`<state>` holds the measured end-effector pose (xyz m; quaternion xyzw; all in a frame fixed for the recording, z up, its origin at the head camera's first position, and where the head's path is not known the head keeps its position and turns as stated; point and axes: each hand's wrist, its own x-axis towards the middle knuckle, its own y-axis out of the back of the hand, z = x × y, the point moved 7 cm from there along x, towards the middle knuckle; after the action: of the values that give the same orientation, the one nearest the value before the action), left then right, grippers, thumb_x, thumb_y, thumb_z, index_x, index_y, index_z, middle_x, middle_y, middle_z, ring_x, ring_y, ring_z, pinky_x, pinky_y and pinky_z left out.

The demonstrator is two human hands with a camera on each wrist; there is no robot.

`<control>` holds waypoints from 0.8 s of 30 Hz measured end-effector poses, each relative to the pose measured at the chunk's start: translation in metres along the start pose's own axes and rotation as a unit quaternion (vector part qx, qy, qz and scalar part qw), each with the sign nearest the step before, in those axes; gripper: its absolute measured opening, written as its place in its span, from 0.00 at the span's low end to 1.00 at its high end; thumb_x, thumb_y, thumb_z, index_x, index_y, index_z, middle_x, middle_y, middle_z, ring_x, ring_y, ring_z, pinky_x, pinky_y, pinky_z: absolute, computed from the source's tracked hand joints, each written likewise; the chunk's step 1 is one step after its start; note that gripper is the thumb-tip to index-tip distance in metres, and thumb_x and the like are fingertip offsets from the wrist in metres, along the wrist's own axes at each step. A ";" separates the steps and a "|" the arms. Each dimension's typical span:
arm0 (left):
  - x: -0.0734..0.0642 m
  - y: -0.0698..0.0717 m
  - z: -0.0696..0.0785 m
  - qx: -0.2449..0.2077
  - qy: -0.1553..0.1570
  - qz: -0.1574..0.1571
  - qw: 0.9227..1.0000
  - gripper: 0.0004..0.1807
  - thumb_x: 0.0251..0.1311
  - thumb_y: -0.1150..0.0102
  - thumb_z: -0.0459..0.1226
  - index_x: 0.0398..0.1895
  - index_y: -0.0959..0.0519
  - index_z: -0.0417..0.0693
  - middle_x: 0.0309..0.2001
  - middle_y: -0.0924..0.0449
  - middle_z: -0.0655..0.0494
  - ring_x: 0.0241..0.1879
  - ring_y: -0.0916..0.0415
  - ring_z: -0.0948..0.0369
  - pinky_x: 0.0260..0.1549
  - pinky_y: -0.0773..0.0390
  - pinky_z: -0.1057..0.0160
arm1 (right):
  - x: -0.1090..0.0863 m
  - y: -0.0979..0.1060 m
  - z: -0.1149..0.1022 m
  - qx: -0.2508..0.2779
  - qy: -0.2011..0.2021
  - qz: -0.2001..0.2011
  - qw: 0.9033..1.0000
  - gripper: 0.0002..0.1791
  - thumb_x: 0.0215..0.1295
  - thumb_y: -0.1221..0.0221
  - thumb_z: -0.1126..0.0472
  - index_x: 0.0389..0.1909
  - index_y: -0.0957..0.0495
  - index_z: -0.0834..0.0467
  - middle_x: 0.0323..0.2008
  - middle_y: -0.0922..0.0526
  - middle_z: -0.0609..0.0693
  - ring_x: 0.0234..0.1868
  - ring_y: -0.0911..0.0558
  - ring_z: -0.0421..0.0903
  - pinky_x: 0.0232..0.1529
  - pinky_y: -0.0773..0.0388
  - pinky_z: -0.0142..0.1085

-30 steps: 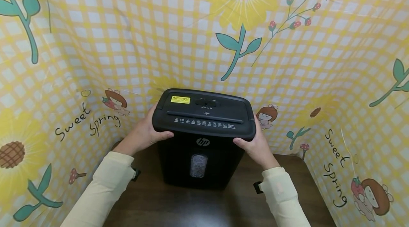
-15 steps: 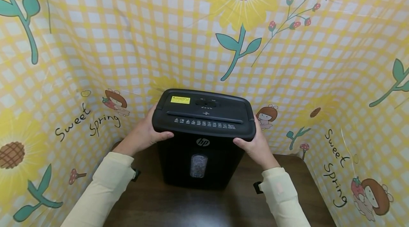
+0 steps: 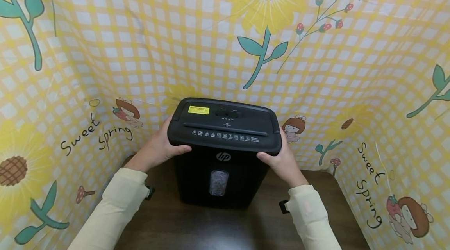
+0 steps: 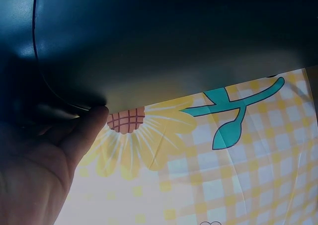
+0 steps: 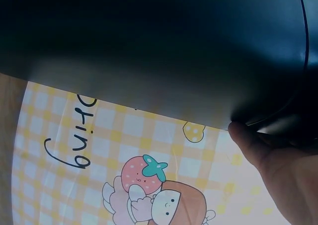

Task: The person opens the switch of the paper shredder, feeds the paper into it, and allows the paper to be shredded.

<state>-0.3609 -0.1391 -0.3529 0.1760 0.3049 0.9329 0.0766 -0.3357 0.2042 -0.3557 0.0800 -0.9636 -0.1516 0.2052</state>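
Observation:
A black HP paper shredder (image 3: 242,179) stands upright on the dark wood table (image 3: 197,226) in the head view. Its top carries a yellow label (image 3: 198,109), a long slot and a row of white icons; shredded bits show through the front window (image 3: 218,183). My left hand (image 3: 157,146) grips the left end of its head, thumb on the front edge. At the right end, my right hand (image 3: 282,160) holds it the same way. The other fingers are mostly hidden behind the sides. Each wrist view shows a thumb against the dark casing (image 4: 174,41).
Yellow checked cloth (image 3: 197,54) with flowers and "Sweet Spring" print surrounds the table at the back and both sides. Close behind the shredder is the back cloth. Bare tabletop shows in front of the shredder and to its right.

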 end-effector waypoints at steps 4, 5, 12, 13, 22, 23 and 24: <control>0.000 0.000 0.001 -0.004 -0.006 -0.002 1.000 0.60 0.31 0.32 0.59 0.67 0.60 0.72 0.60 0.41 0.55 0.50 0.35 0.55 0.45 0.36 0.50 | 0.000 0.000 0.000 -0.006 -0.002 0.003 1.000 0.54 0.45 0.33 0.59 0.68 0.58 0.44 0.57 0.36 0.43 0.53 0.31 0.42 0.50 0.33 0.36; 0.000 -0.001 0.001 -0.006 -0.005 -0.002 1.000 0.60 0.31 0.32 0.59 0.67 0.60 0.72 0.60 0.41 0.55 0.50 0.35 0.55 0.45 0.36 0.50 | 0.000 0.000 0.000 -0.003 0.000 0.003 1.000 0.54 0.46 0.33 0.59 0.68 0.58 0.44 0.57 0.37 0.43 0.53 0.31 0.42 0.50 0.33 0.36; -0.001 -0.001 0.002 -0.008 -0.003 -0.001 1.000 0.59 0.31 0.32 0.59 0.67 0.60 0.72 0.60 0.41 0.53 0.50 0.35 0.54 0.45 0.36 0.50 | 0.000 0.000 0.000 0.010 0.008 0.001 1.000 0.53 0.46 0.33 0.61 0.68 0.59 0.44 0.58 0.37 0.44 0.53 0.31 0.43 0.50 0.33 0.36; -0.001 0.000 0.001 -0.005 0.000 0.000 1.000 0.59 0.31 0.32 0.59 0.67 0.60 0.72 0.60 0.41 0.53 0.50 0.34 0.54 0.45 0.36 0.50 | 0.000 0.000 0.000 0.010 0.008 0.001 1.000 0.53 0.46 0.33 0.61 0.68 0.59 0.44 0.58 0.37 0.44 0.53 0.31 0.43 0.50 0.32 0.36; -0.002 0.000 -0.002 0.021 0.014 0.004 1.000 0.60 0.29 0.34 0.62 0.66 0.62 0.74 0.58 0.38 0.50 0.48 0.33 0.52 0.43 0.35 0.49 | -0.003 -0.003 -0.014 0.012 0.000 -0.002 1.000 0.53 0.47 0.34 0.61 0.68 0.59 0.47 0.58 0.37 0.46 0.52 0.31 0.45 0.49 0.32 0.35; -0.002 0.000 -0.001 0.022 0.016 0.004 1.000 0.60 0.29 0.34 0.62 0.66 0.62 0.74 0.58 0.38 0.50 0.48 0.33 0.52 0.43 0.34 0.49 | -0.003 -0.003 -0.017 0.013 0.000 -0.004 1.000 0.53 0.47 0.34 0.61 0.68 0.60 0.47 0.58 0.38 0.47 0.53 0.31 0.45 0.49 0.32 0.34; -0.002 0.000 -0.001 0.022 0.017 0.005 1.000 0.60 0.29 0.34 0.62 0.66 0.62 0.74 0.58 0.37 0.49 0.47 0.33 0.52 0.43 0.34 0.50 | -0.004 -0.004 -0.021 0.014 0.000 -0.004 1.000 0.53 0.47 0.34 0.61 0.68 0.60 0.48 0.58 0.38 0.48 0.53 0.31 0.46 0.49 0.32 0.34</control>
<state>-0.3597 -0.1401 -0.3545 0.1628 0.3259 0.9291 0.0631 -0.3232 0.1963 -0.3404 0.0869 -0.9654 -0.1385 0.2029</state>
